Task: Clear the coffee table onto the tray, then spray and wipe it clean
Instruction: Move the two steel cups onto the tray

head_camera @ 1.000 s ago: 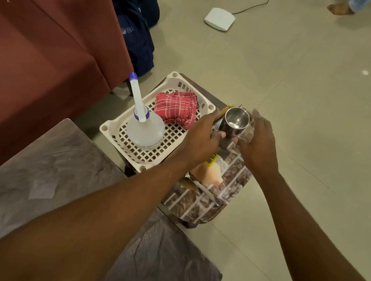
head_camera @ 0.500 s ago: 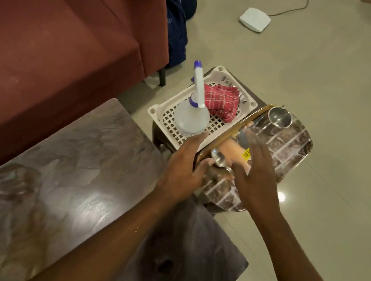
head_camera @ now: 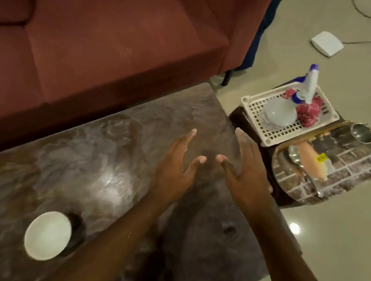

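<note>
Clearing looks partly done: a cup and spoon lie on the tray at the far right, while a white bowl sits on the coffee table, near left. The left hand and right hand hover empty, fingers spread. Spraying and wiping remain.

Left hand and right hand outstretched, fingers straight, empty.
</note>
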